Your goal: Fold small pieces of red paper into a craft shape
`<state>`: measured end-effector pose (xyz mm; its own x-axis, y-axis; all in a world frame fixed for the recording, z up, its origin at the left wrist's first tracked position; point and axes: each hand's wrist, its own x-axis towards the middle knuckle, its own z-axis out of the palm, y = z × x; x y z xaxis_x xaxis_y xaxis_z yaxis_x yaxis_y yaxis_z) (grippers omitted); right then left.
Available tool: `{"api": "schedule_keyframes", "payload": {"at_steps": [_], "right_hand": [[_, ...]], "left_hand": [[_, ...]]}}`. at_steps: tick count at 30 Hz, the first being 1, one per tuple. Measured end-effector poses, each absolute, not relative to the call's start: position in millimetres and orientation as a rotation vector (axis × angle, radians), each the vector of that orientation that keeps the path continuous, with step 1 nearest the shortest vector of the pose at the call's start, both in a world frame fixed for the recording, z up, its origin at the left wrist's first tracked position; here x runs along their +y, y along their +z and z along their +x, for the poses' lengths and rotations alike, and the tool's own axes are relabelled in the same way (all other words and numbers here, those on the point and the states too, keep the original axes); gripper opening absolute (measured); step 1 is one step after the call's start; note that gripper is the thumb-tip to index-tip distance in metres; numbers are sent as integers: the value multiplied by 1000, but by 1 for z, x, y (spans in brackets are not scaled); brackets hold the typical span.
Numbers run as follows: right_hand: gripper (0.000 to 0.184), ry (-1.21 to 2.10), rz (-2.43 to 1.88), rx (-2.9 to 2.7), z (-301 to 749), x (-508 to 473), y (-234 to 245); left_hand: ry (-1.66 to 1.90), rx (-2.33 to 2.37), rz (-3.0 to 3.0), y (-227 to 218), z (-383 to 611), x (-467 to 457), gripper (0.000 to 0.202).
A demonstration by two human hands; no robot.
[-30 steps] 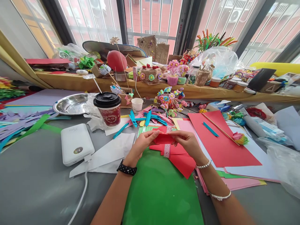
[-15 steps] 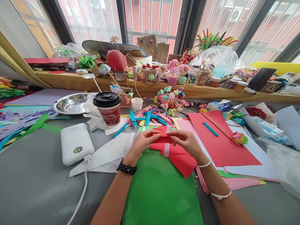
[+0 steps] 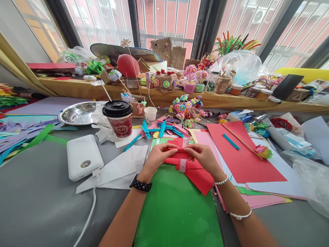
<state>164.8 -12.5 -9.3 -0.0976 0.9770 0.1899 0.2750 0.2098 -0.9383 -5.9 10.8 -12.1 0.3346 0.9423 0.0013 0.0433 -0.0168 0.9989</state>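
Paper strip (image 3: 180,154), red and apparently folded, is held crosswise between both hands over the far part of the green mat (image 3: 177,206). Left hand (image 3: 158,157) is at 9 o'clock, right hand (image 3: 203,156) at 3; the thumb and fingers of each are clamped on the strip. For a clean crease, align the edges first, press evenly, then run the thumbs outward. Avoid pulling: paper may skew or tear. Pink patterned strip (image 3: 183,165) shows at 5 o'clock, loose red paper (image 3: 202,180) between 4 and 5, blue strips (image 3: 162,129) at 11, lidded cup (image 3: 119,126) at 10.
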Motion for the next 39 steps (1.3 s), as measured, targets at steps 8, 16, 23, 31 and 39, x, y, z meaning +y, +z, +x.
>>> {"api": "schedule_keyframes", "payload": {"at_steps": [8,16,23,31,39], "right_hand": [[22,951,-1261,-1542,163,-12,-12],[23,933,-1281,-1543,161,-12,-14],[22,920,-1246,-1600,160,-13,-12],[20,858,-1267,-1649,160,-13,-15],[22,802,-1264,-1625,155,-18,-9]], "left_hand": [[926,1050,1309,-14,-4,11,23],[935,1119,1394,-15,-4,11,24],[946,1086,1625,-12,-5,9,22],[955,1078,1678,-11,-5,8,20],[1013,1100,1606,-12,-6,8,21]]}}
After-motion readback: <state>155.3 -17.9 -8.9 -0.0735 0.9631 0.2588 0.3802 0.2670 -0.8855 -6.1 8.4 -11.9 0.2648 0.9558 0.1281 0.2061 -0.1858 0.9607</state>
